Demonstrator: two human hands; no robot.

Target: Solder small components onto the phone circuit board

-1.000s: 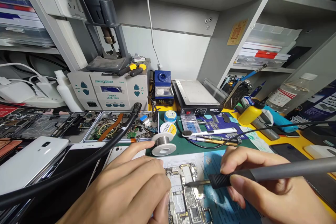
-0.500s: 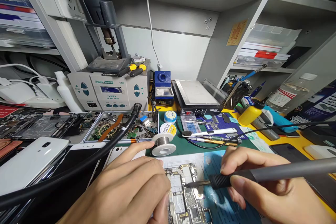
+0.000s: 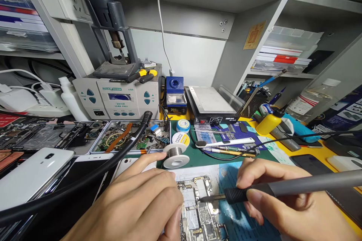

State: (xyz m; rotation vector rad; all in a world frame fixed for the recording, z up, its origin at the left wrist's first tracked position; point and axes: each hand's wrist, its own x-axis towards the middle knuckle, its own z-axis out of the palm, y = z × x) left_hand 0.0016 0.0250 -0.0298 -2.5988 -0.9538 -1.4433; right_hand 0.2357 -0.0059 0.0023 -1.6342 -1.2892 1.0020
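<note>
My right hand (image 3: 271,192) grips a soldering iron (image 3: 311,184) by its black ribbed sleeve. Its dark tip reaches left over a phone logic board (image 3: 195,211) and appears to touch it near the middle, beside the pale shields. At the board's left edge is my left hand (image 3: 141,199), fingers curled and pressed together with the index finger extended. That fingertip meets a white solder spool (image 3: 177,158). Whatever the curled fingers hold is hidden beneath them. The board lies on a blue-and-white sheet (image 3: 234,214), its lower end cut off by the frame.
A thick black hose (image 3: 93,184) crosses the left side over several phones (image 3: 48,169). Behind stand a tray of circuit boards (image 3: 104,147), a hot-air station (image 3: 118,98), an iron stand (image 3: 175,92) and a heating plate (image 3: 210,99). A toothbrush (image 3: 226,142) lies beyond the sheet.
Almost nothing differs. Both hands, the iron and the board keep nearly the same positions, with only a very slight shift of the view.
</note>
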